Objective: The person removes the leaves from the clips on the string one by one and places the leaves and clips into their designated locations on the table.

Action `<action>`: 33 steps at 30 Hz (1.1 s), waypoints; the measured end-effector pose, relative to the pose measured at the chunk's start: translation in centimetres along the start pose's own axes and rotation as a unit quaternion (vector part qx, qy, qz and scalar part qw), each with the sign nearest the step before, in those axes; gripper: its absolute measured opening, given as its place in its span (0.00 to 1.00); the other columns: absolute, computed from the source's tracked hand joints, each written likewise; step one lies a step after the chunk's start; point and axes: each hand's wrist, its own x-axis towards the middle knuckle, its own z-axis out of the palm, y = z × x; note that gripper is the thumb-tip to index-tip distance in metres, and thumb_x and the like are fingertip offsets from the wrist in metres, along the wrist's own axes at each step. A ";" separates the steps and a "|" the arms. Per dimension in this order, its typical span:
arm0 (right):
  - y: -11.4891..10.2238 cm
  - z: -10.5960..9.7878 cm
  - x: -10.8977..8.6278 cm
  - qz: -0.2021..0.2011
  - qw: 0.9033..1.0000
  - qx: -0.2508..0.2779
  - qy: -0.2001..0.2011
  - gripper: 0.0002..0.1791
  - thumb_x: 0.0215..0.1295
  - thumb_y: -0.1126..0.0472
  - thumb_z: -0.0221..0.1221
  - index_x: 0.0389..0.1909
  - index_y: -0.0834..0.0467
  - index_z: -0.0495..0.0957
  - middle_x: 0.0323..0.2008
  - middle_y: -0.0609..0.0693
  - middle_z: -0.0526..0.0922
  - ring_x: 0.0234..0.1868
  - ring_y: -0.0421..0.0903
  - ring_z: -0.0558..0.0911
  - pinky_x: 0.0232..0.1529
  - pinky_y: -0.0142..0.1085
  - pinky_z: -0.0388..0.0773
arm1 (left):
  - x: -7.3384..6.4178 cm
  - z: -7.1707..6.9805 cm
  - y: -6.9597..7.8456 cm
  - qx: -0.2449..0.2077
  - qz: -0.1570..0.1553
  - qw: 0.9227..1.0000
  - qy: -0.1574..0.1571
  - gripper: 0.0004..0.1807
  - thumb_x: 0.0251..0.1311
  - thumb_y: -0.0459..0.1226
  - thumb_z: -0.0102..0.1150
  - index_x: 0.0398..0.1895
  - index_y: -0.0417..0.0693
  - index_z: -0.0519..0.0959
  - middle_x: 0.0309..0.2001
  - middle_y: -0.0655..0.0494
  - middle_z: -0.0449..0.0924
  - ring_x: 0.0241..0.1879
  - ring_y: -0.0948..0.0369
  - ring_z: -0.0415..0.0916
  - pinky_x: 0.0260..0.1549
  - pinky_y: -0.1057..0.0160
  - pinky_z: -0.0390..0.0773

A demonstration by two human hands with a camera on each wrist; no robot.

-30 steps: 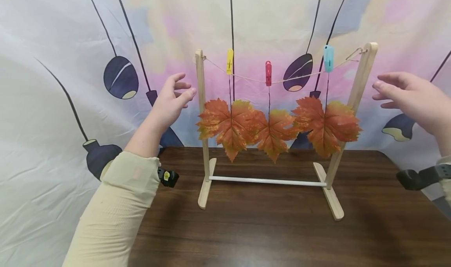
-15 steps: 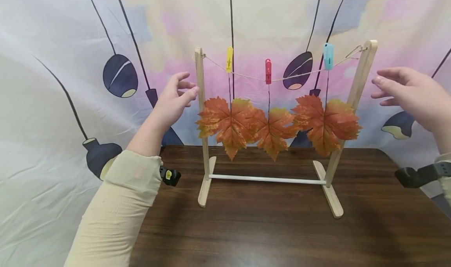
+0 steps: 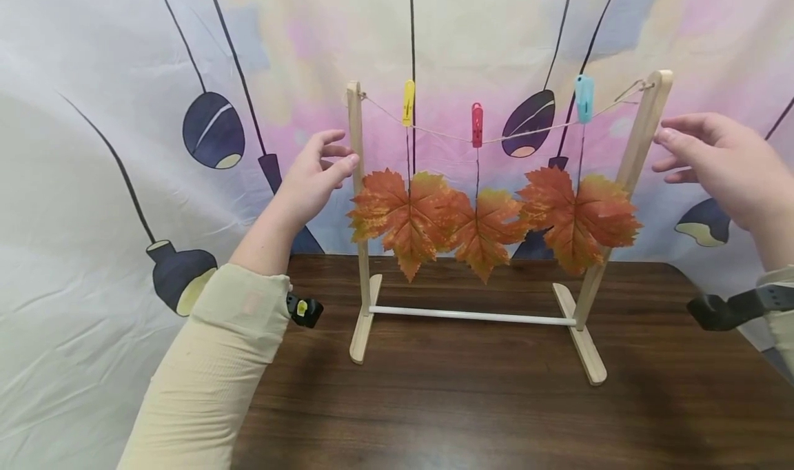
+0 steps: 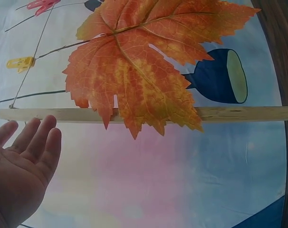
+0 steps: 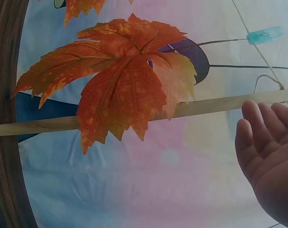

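Note:
A wooden stand [image 3: 645, 122] with two uprights carries a sagging string [image 3: 443, 136]. Three clothespins sit on it: yellow [image 3: 407, 103], red [image 3: 477, 124] and light blue [image 3: 584, 99]. Below each hangs an orange artificial leaf by its stem: left leaf [image 3: 406, 222], middle leaf [image 3: 486, 232], right leaf [image 3: 577, 218]. My left hand [image 3: 313, 180], fingers loosely bent and holding nothing, is beside the left upright; whether it touches the wood I cannot tell. Just outside the right upright, my right hand [image 3: 732, 167] is likewise relaxed and holds nothing.
The stand's feet [image 3: 579, 335] rest on a dark brown wooden table [image 3: 471, 401], joined by a white rod [image 3: 471, 315]. Behind hangs a cloth backdrop [image 3: 496, 22] printed with dark hanging lamps. Each wrist wears a black camera strap.
Both hands have moved slightly inward, closer to the stand's uprights. The stand, clothespins and leaves stay in place, apart from a small shift of the view.

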 end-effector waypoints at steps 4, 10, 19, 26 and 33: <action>-0.3 -0.1 0.0 0.000 1.000 0.008 0.012 0.33 0.71 0.48 0.46 0.70 0.62 0.53 0.64 0.60 0.62 0.33 0.25 0.74 0.30 0.16 0.70 | 0.1 -0.1 0.3 -0.003 0.000 1.000 0.001 0.33 0.66 0.49 0.50 0.70 0.47 0.55 0.58 0.46 0.66 0.52 0.53 0.71 0.50 0.53 0.71; -0.5 0.0 0.1 -0.010 1.000 0.019 0.008 0.32 0.72 0.50 0.46 0.70 0.62 0.54 0.61 0.57 0.65 0.33 0.25 0.75 0.30 0.16 0.71 | 0.1 0.1 0.9 -0.007 0.007 1.000 -0.004 0.32 0.66 0.47 0.51 0.69 0.47 0.57 0.56 0.46 0.68 0.51 0.54 0.72 0.49 0.54 0.72; -0.8 0.2 0.2 -0.018 0.999 0.047 -0.004 0.31 0.71 0.50 0.48 0.67 0.64 0.58 0.50 0.45 0.70 0.34 0.27 0.77 0.31 0.18 0.73 | 0.3 0.6 1.3 0.007 -0.002 0.999 -0.032 0.32 0.66 0.50 0.50 0.69 0.49 0.58 0.58 0.49 0.69 0.54 0.55 0.70 0.51 0.52 0.70; -1.8 0.8 0.1 -0.018 0.999 0.044 -0.015 0.30 0.70 0.49 0.49 0.66 0.63 0.60 0.45 0.39 0.72 0.34 0.30 0.78 0.31 0.19 0.73 | 0.4 1.0 1.3 0.010 -0.005 0.999 -0.049 0.32 0.66 0.49 0.51 0.69 0.50 0.57 0.59 0.50 0.69 0.54 0.55 0.71 0.52 0.52 0.70; -2.6 1.4 0.4 -0.013 0.998 0.045 -0.041 0.31 0.70 0.47 0.48 0.68 0.60 0.59 0.50 0.43 0.71 0.36 0.31 0.79 0.35 0.20 0.72 | 0.4 1.3 1.3 -0.004 -0.010 0.998 -0.055 0.33 0.66 0.49 0.51 0.70 0.51 0.56 0.60 0.50 0.67 0.50 0.54 0.73 0.47 0.55 0.74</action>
